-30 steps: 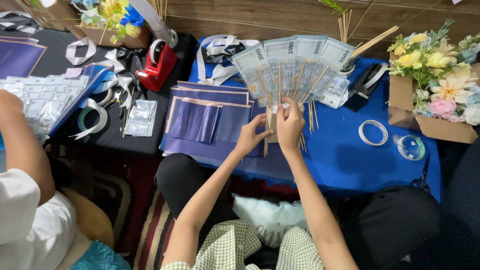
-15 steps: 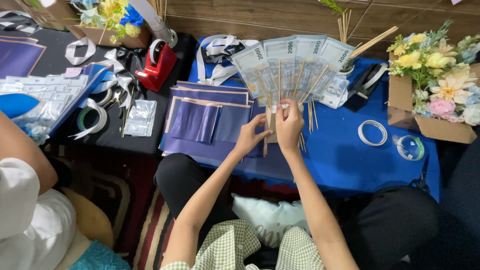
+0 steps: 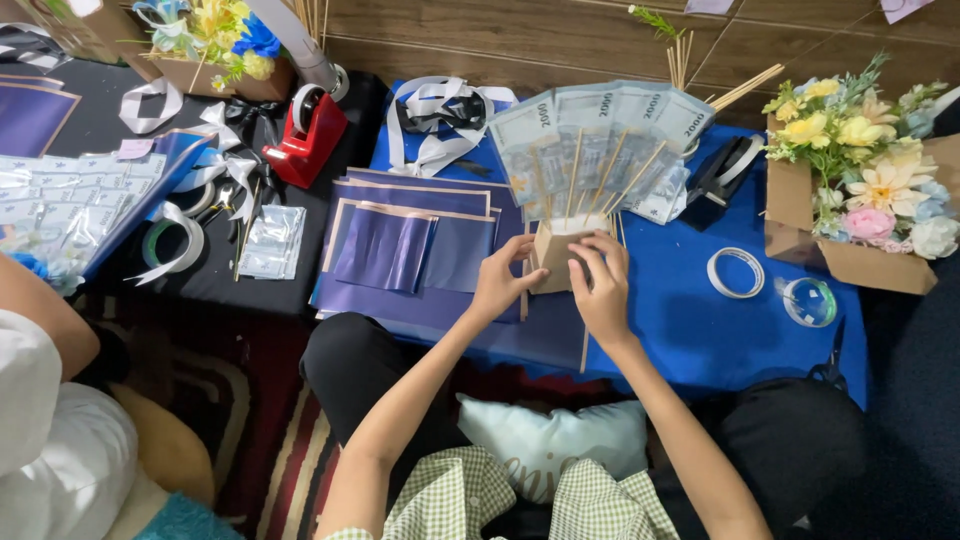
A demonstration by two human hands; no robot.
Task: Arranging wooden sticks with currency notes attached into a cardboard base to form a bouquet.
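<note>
Both my hands hold a small brown cardboard piece [image 3: 557, 250] at the base of a fan of banknotes [image 3: 600, 135] fixed on thin wooden sticks. My left hand [image 3: 503, 278] grips the piece from its left side. On the right side, my right hand [image 3: 600, 285] has its fingers over the cardboard and the stick ends. The fan stands over a blue cloth [image 3: 690, 330], and several purple wrapping sheets [image 3: 410, 250] lie just left of my hands.
A red tape dispenser [image 3: 312, 135] and white ribbons [image 3: 440, 115] lie at the back. Tape rolls [image 3: 735, 272] and a box of artificial flowers [image 3: 860, 200] are on the right. Another person's arm [image 3: 40, 320] and wrapped notes [image 3: 60, 205] are at the left.
My hands have shifted slightly lower on the fan's base, now around the cardboard piece. The person at left drew the arm back, uncovering the wrapped notes.
</note>
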